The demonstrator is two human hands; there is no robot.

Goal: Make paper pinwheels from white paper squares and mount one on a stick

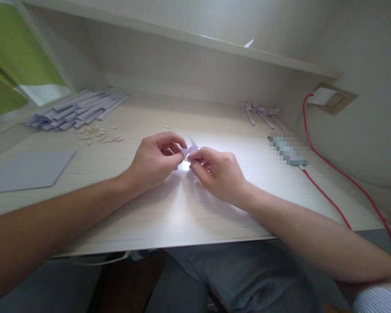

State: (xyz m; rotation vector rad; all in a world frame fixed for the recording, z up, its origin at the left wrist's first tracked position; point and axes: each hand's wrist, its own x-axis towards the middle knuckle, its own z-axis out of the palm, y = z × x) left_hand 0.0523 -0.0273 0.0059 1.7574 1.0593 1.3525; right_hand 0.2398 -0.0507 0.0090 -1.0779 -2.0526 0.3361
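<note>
Over the middle of the desk, my left hand [159, 154] and my right hand [217, 171] pinch a small folded piece of white paper [191, 150] between them. One pointed corner of the paper sticks up above the fingertips. Its lower part is hidden by my fingers and by a bright glare on the desk just below. My left thumb and fingers grip the paper's left side, while my right thumb and forefinger close on its right side.
Rolled paper strips [78, 111] are piled at the back left, with cotton swab pieces [99, 134] before them. A paper stack [31, 169] lies at the left. Folded paper pieces [260, 113] sit back right. A blurred phone-like device [287, 150] with a red cable [327, 200] lies right.
</note>
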